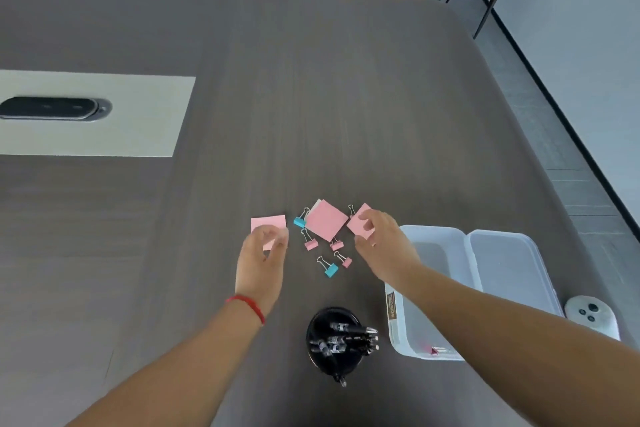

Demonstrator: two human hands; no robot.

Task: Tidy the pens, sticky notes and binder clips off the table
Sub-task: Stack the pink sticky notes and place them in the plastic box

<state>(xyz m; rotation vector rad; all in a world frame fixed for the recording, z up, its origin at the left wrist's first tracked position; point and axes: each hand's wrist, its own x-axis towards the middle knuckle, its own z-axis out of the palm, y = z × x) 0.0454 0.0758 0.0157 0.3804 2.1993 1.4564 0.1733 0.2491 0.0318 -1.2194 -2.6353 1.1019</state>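
Between both hands [263, 250] lie binder clips [331, 269], sticky notes [325, 220].

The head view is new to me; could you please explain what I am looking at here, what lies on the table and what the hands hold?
There is no machine here: a person wears one wide-angle camera on the head, looking forward and down, so both bare arms reach in from the bottom of the picture. The left hand, with a red string on the wrist, is closing on a pink sticky note on the grey table. The right hand pinches a second pink note. Between them lies a larger pink pad, with pink and blue binder clips scattered around it. Nearer the person stands a black cup full of pens. To the right sits an open clear plastic box with its hinged lid flat; something small and pink lies in its near corner.
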